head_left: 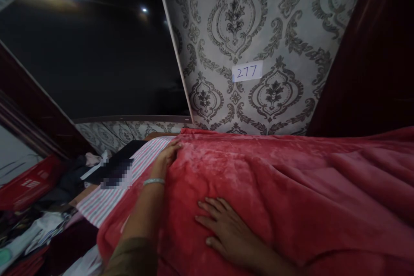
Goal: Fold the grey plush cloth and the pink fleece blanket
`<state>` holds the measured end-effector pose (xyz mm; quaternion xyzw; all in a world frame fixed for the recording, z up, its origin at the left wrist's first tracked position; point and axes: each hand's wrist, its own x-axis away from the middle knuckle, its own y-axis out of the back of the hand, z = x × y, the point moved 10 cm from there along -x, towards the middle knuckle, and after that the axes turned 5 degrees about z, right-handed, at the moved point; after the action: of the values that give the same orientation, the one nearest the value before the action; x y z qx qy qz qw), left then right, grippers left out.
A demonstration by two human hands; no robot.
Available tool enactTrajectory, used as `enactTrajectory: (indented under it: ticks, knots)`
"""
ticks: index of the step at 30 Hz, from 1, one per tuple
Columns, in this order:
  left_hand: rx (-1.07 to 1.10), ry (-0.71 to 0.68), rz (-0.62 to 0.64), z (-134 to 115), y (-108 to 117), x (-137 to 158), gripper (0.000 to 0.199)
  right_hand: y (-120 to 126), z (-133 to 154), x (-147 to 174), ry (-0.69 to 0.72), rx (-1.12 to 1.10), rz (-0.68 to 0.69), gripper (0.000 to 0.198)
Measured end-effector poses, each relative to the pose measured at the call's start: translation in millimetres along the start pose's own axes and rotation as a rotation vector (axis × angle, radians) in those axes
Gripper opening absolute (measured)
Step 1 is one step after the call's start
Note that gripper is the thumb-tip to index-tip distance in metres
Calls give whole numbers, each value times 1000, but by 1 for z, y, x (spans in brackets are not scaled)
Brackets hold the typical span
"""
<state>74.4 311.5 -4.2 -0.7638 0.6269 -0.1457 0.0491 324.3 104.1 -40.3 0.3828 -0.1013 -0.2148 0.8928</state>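
A plush red blanket is spread across the surface before me, smooth on the left and with soft folds toward the right. My right hand lies flat on it, palm down and fingers spread. Farther off, my left hand rests at the blanket's left border, fingers stretched toward the far corner, holding nothing that I can see. A pale bracelet circles the left wrist. Beside that forearm, a striped cloth shows from under the blanket's edge.
A large dark television hangs on the patterned wall, near a paper label reading 277. On the left are a flat black item, partly blurred, a red bag-like item and heaped clothes. A dark red panel stands at right.
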Motion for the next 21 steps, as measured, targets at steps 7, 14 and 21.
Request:
enactTrajectory:
  ticks: [7,14,21]
  knots:
    - [-54,-183,-20,-34,-11,-6,60,0,-1,0,-1,11,-1,57]
    - [-321,-51,-133,-9,24,-11,41,1,-1,1,5,-10,-9,55]
    - [-500,19,-208,-7,46,-1,18,2,1,1,-50,19,36,61]
